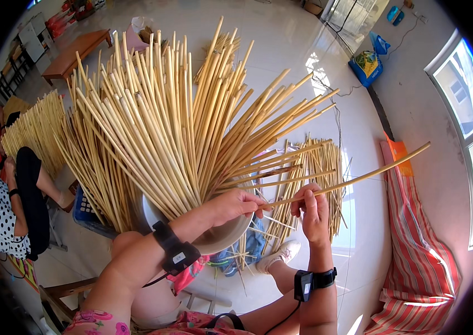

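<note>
A long, pale tan stick (pixel 373 172), perhaps cane or reed, is held slanting up to the right. My left hand (pixel 235 205) pinches its lower left end. Farther along, my right hand (pixel 312 215) has thumb and fingers closed around the same stick. A large fanned bundle of similar sticks (pixel 163 123) rises just beyond my left hand, its lower ends in a pale round basin (pixel 222 243) by my legs. Several sticks lean out to the right, close above my hands.
More sticks (pixel 331 167) lie on the floor beyond my right hand. A blue crate (pixel 88 215) and other upright sticks (pixel 35 131) stand at left, near a seated person (pixel 4 206). Red striped cloth (pixel 415 251) lies along the right wall. A low wooden table (pixel 77 53) is farther back.
</note>
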Demonstrator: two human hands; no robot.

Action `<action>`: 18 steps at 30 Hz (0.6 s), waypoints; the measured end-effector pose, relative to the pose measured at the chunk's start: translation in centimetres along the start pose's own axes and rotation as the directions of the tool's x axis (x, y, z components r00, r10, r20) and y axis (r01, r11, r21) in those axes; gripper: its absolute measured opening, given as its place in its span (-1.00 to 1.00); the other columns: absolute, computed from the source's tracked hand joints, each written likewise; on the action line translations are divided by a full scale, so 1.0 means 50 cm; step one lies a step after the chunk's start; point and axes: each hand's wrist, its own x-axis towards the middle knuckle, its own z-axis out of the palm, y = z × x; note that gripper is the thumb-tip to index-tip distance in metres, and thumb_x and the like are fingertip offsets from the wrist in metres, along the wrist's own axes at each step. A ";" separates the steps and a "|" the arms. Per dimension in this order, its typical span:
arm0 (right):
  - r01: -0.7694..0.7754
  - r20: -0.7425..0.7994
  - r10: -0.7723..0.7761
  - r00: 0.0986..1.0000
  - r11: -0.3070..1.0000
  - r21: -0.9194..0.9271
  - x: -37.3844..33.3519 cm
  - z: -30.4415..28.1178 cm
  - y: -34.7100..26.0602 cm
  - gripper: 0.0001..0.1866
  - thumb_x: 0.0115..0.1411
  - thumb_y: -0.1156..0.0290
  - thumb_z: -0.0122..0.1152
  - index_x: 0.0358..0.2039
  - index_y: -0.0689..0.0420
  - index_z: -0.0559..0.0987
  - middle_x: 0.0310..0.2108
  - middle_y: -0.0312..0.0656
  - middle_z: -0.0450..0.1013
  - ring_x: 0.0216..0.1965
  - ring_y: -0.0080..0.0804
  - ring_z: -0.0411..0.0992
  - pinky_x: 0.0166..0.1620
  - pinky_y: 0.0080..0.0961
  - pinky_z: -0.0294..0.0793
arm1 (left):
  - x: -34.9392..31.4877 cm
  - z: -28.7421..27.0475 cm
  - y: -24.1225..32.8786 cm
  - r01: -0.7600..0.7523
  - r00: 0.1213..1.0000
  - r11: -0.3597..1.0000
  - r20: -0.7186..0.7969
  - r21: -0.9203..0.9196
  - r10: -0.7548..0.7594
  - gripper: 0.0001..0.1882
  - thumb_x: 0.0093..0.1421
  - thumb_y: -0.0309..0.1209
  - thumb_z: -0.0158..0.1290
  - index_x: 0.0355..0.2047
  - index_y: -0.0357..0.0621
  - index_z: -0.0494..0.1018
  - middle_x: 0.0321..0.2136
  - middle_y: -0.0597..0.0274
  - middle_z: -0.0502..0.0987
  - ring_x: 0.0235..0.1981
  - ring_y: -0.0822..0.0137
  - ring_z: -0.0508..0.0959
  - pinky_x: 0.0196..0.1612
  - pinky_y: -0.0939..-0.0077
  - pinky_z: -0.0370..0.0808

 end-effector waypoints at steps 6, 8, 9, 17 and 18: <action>0.042 0.072 -0.036 0.997 0.996 -0.084 -0.002 0.022 -0.004 -0.70 0.37 0.26 -0.25 -0.41 0.16 0.37 -0.65 -0.31 0.30 -0.65 -0.65 0.23 -0.55 -0.70 0.20 | 0.002 0.015 0.010 0.125 0.990 0.992 -0.062 -0.005 -0.125 -0.76 0.17 -0.36 -0.01 -0.30 -0.26 0.55 -0.50 0.35 0.52 -0.52 0.62 0.34 -0.40 0.78 0.28; 0.039 0.061 -0.035 0.998 0.996 -0.080 0.000 0.022 -0.005 -0.70 0.37 0.27 -0.25 -0.41 0.16 0.37 -0.65 -0.31 0.30 -0.65 -0.65 0.23 -0.55 -0.70 0.20 | 0.004 0.011 0.002 0.115 0.992 0.992 -0.045 -0.047 -0.117 -0.75 0.17 -0.35 -0.01 -0.29 -0.26 0.55 -0.49 0.35 0.52 -0.52 0.62 0.35 -0.40 0.79 0.27; 0.032 0.043 -0.029 0.999 0.998 -0.054 0.000 0.018 -0.002 -0.71 0.37 0.27 -0.24 -0.40 0.16 0.38 -0.65 -0.32 0.31 -0.64 -0.67 0.21 -0.55 -0.72 0.18 | 0.005 0.006 -0.004 0.084 0.996 0.995 -0.028 -0.048 -0.085 -0.75 0.17 -0.35 -0.01 -0.29 -0.26 0.55 -0.49 0.35 0.52 -0.51 0.62 0.36 -0.39 0.79 0.27; 0.027 -0.046 -0.030 0.998 0.997 -0.066 -0.001 0.008 0.003 -0.72 0.37 0.30 -0.20 -0.41 0.17 0.39 -0.67 -0.35 0.30 -0.66 -0.69 0.21 -0.59 -0.73 0.16 | 0.000 0.017 0.016 0.001 1.000 1.000 0.009 0.015 -0.001 -0.75 0.18 -0.33 -0.01 -0.30 -0.27 0.53 -0.50 0.35 0.51 -0.48 0.59 0.38 -0.36 0.77 0.29; 0.032 -0.043 -0.035 0.998 0.997 -0.072 -0.001 0.016 0.001 -0.73 0.37 0.30 -0.18 -0.41 0.17 0.39 -0.67 -0.35 0.30 -0.67 -0.69 0.21 -0.59 -0.73 0.16 | 0.003 0.018 0.012 0.000 1.000 1.000 0.009 0.014 0.000 -0.75 0.19 -0.33 -0.01 -0.31 -0.27 0.53 -0.52 0.36 0.49 -0.48 0.59 0.38 -0.37 0.78 0.28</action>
